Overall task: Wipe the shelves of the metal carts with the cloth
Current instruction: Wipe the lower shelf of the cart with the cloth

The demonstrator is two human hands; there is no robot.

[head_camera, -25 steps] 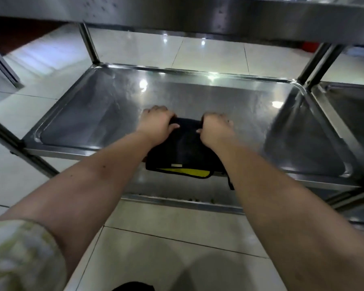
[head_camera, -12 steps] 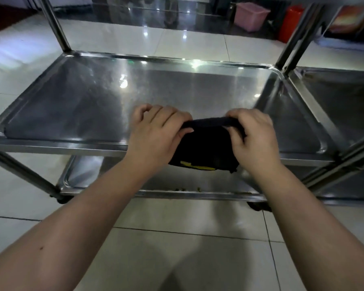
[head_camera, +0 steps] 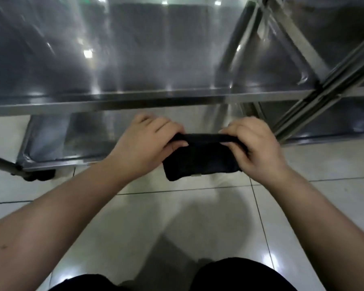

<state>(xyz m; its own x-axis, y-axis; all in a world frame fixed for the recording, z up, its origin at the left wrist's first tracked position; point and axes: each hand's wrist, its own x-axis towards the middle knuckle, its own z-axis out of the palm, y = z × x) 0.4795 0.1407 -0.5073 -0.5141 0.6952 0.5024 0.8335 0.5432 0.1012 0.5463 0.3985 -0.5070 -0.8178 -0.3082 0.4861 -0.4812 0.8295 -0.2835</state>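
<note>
Head view. Black cloth, folded into a thick pad, held in the air between both hands. Top fold stretched taut from hand to hand; the rest hangs below it. Small pale tag on the lower edge. The cloth sits on the near side of the cart's shelf rim, over the near edge of the lower shelf and the floor, resting on neither shelf.

Left hand: fingers curled over the cloth's left end, thumb pressed on its near face, a firm pinch. Right hand: the same hold on the right end, fingers bent over the top fold, thumb tucked in on the near side. Both forearms bare, reaching in from the near corners.

Beyond the hands, a stainless steel shelf spans most of the far half of the frame, shiny, with light spots, strongly blurred. Lower shelf shows under it at left, with a black caster at its near left corner. Slanted metal posts at right mark where a second cart stands just beside the first.

Pale glossy floor tiles underneath. Dark clothing at the near edge.
</note>
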